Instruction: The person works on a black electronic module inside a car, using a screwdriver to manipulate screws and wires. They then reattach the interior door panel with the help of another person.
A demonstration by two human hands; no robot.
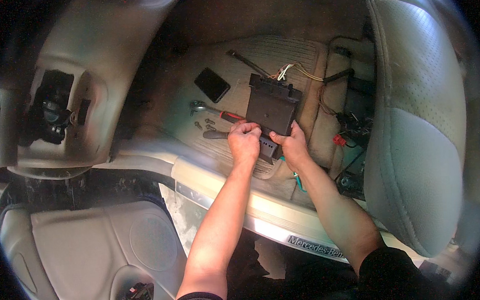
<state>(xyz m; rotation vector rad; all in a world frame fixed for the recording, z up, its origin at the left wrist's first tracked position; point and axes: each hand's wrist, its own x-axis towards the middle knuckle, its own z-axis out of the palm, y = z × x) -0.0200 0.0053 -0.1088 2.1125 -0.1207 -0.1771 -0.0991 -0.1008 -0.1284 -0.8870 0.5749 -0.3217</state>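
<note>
A black plastic box [273,102] with connectors and light wires at its top rests on the ribbed floor mat [187,128], a slotted black lower piece [270,148] at its near end. My left hand [244,141] has its fingers curled together at the box's lower left corner; what is between them is hidden. My right hand [291,142] grips the lower right edge, thumb on top. Beside them lie a ratchet [198,106] with a red-marked handle, a dark-handled tool [216,135], several small bolts [209,124], a black phone-like rectangle [212,83] and a dark bar [240,59].
A grey seat [419,157] borders the right, with wiring and a red connector [339,140] beside it. A teal cord [297,182] hangs by my right wrist. The door sill [209,189] crosses below, an open door panel [81,234] at lower left, dash trim [99,59] at upper left.
</note>
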